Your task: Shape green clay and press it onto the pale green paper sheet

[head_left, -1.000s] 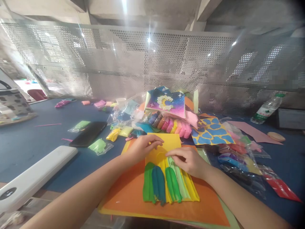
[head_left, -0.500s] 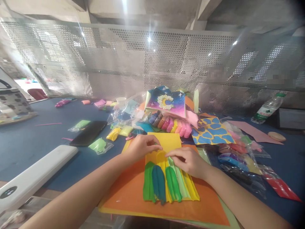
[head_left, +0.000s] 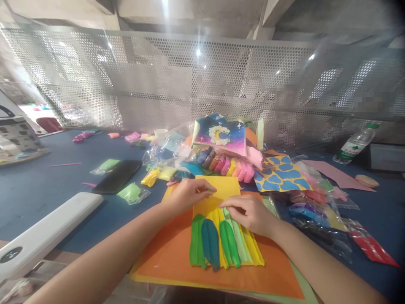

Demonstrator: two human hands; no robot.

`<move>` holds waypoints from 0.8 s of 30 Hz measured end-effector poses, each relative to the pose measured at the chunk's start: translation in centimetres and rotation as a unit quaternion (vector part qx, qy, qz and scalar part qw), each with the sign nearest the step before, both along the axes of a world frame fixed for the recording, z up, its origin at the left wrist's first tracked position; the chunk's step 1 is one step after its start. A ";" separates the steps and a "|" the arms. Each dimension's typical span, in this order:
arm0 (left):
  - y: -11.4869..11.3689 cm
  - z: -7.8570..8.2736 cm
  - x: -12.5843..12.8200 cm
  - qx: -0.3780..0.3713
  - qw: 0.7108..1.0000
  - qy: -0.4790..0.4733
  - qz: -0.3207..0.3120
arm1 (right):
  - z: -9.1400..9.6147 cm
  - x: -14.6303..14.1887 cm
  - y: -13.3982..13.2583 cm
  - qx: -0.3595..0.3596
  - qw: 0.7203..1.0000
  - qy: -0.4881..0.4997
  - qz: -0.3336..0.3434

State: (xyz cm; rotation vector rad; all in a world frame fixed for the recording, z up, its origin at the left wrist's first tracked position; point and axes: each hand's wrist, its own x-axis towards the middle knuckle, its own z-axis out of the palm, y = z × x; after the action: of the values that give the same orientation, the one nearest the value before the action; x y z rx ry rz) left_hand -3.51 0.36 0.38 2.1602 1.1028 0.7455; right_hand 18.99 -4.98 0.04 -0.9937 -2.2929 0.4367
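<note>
Head camera view, looking down over a blue work table [head_left: 38,202] with a perforated metal screen [head_left: 158,76] rising behind it. At the lower left lies a long white case [head_left: 47,221], and just beyond it sits a black tablet [head_left: 117,176] beside a bag of pale green clay [head_left: 133,193]. Packets of yellow clay [head_left: 151,178] lie a little further right, near the person's work.

The left hand [head_left: 190,195] rests on the left part of a yellow card [head_left: 218,190], fingers curved over it and thumb hidden; I can't tell whether it is pinching anything, though a tiny green speck shows at the fingertips. The card lies on a large orange sheet [head_left: 171,261] at lower centre. Below the card, strips of green, teal and yellow clay [head_left: 210,245] stand side by side in a row, their lower ends rounded. The right hand [head_left: 249,215] sits just to the right, its fingers bent and its fingertips touching the upper ends of the pale green strips, with no clear grip visible.

Behind the card are a moon picture card [head_left: 220,136] and a row of clay rolls [head_left: 224,164]. To the right lie blue-and-yellow patterned paper [head_left: 281,175], clear bags of clay [head_left: 313,211] and a plastic water bottle [head_left: 354,143].
</note>
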 end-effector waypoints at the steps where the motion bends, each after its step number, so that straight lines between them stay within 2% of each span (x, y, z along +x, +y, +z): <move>1: 0.0 0.0 0.0 -0.009 1.000 0.003 0.007 | 0.0 0.0 0.0 0.001 1.000 -0.002 0.000; 4: 0.0 -0.1 -0.1 -0.041 0.999 -0.008 0.020 | 0.0 0.0 0.0 0.003 1.000 -0.005 0.001; 7: 0.0 0.1 -0.1 -0.048 0.998 -0.033 0.003 | 0.0 0.0 0.0 0.001 1.000 -0.006 0.003; 17: 0.6 -0.2 -0.3 0.063 0.997 -0.054 -0.007 | 0.2 0.0 -0.1 -0.015 1.000 -0.012 0.002; 24: 0.6 0.1 -0.3 0.094 0.995 -0.010 -0.007 | 0.1 0.0 0.0 -0.016 1.000 -0.018 -0.001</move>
State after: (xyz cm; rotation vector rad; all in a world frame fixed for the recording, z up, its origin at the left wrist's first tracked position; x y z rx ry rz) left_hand -3.80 0.98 0.43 2.3095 1.0416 0.8938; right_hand 19.00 -5.02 0.11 -1.0263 -2.3245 0.4593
